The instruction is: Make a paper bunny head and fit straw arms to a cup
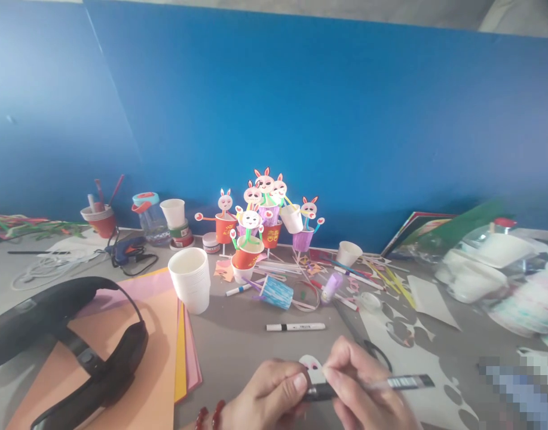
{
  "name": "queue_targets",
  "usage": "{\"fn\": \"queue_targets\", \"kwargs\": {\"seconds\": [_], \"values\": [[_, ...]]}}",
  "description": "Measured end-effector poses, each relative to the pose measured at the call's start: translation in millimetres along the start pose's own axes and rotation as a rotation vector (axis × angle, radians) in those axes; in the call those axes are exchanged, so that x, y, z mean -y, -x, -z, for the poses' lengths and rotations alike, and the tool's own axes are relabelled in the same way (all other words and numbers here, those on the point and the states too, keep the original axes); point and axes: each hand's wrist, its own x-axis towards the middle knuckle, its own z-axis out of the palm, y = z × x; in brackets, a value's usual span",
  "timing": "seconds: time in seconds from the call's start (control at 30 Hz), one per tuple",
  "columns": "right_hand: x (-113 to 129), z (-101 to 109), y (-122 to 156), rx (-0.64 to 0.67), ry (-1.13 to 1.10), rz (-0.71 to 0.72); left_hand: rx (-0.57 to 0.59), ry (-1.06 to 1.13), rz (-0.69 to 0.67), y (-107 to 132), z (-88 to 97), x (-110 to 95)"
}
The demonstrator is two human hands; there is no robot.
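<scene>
Near the bottom edge, my left hand point(274, 391) is closed, with a small white paper disc point(314, 373) at its fingertips. The disc has dark and pinkish eye marks, and fingers cover much of it. My right hand point(361, 385) is closed around a pen point(408, 382), whose labelled barrel and dark end stick out to the right. Its fingertips meet the disc's right edge. A black piece shows between the hands below the disc; I cannot tell whether it belongs to the pen. Beyond my hands lies a white marker point(296, 326).
Several rabbit-faced cup figures point(251, 221) stand by the blue wall. Left are stacked white cups point(190, 280), coloured paper point(155, 352), a black headset-like object point(72, 340) and a glue gun point(128, 251). A blue-striped cup point(276, 291), cut-out sheet point(390, 334) and bagged items point(493, 263) lie right.
</scene>
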Motion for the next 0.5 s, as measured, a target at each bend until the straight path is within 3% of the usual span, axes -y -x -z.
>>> {"fn": "queue_targets", "kwargs": {"seconds": [0.13,0.3,0.5], "values": [[-3.6,-1.5,-2.6,0.004,-0.002,0.0,0.077,0.148,0.04,0.8,1.5,9.4],[-12.8,-5.2,-13.6,0.022,-0.059,-0.077,-0.124,-0.145,-0.095,2.6,-1.1,20.3],[-7.7,-3.6,-23.4,0.189,-0.051,-0.052,-0.125,-0.298,-0.063,4.2,6.2,21.9]]}}
